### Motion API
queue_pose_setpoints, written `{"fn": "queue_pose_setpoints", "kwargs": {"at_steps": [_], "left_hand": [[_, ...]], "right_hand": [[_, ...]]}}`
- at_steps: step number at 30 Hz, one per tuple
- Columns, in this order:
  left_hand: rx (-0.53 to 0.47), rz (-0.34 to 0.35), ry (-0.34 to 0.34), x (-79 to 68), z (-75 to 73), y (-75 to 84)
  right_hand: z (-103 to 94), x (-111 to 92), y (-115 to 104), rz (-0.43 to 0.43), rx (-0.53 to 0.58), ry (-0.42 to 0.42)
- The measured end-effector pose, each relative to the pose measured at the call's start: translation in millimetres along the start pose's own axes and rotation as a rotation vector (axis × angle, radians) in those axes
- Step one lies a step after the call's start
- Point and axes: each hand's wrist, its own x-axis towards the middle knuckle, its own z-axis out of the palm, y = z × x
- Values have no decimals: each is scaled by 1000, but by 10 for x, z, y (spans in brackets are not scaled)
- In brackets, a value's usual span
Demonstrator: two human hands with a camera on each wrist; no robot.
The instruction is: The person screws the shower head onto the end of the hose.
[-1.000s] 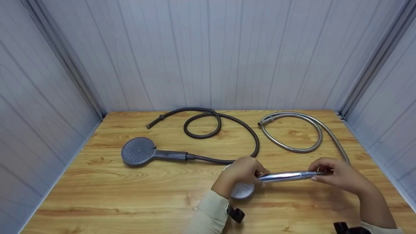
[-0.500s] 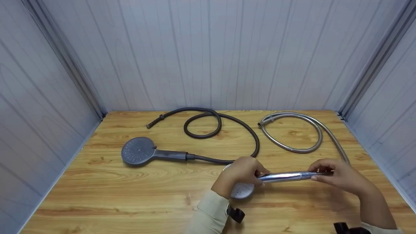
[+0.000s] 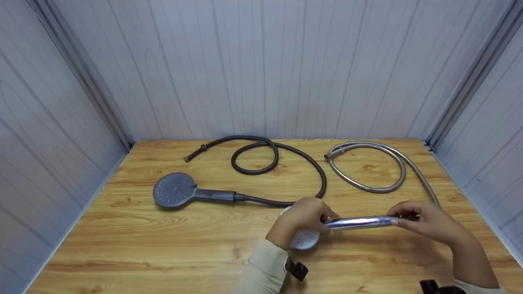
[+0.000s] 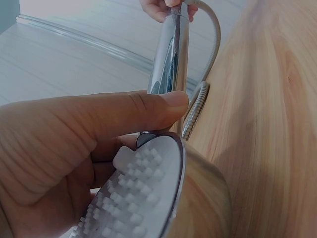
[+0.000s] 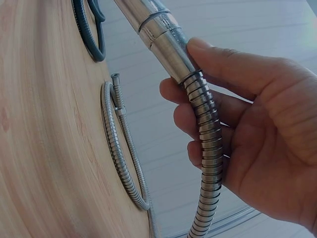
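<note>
My left hand (image 3: 304,215) grips a chrome shower head (image 3: 353,222) at its neck, thumb across the front in the left wrist view. White nozzles cover its spray face (image 4: 136,193), which shows just below that hand. The handle points right, held a little above the table. At the handle's end my right hand (image 3: 429,222) pinches the metal hose nut (image 5: 171,54) between thumb and fingers. From the nut a ribbed silver shower hose (image 5: 210,144) runs down past the right palm. Whether the nut is fully tightened cannot be told.
A dark grey shower head (image 3: 173,190) lies on the wooden table (image 3: 163,249) at left, joined to a looped dark hose (image 3: 322,175). The silver hose's coil (image 3: 378,189) lies at the back right. White panels (image 3: 278,69) enclose the back and sides.
My right thumb and fingertips have shifted slightly left along the hose nut, toward the handle. The left hand and the chrome shower head have stayed in place.
</note>
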Motion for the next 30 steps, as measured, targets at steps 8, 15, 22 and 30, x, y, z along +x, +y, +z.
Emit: {"fn": "queue_pose_setpoints", "kwargs": {"at_steps": [8,15,22,30], "left_hand": [[6,2,3,-8,12,-3],[9,0,-4,2,13,-1],[6,6,-8,-3,6,13],[-45,-8,-21,1,-2,7]], "right_hand": [[4,-3,-4,2,23,-22],[-4,-5,15,-8,25,-38],[-23,-6,-5,17,36,-54],[-32,-28,-36,56,10,-6]]}}
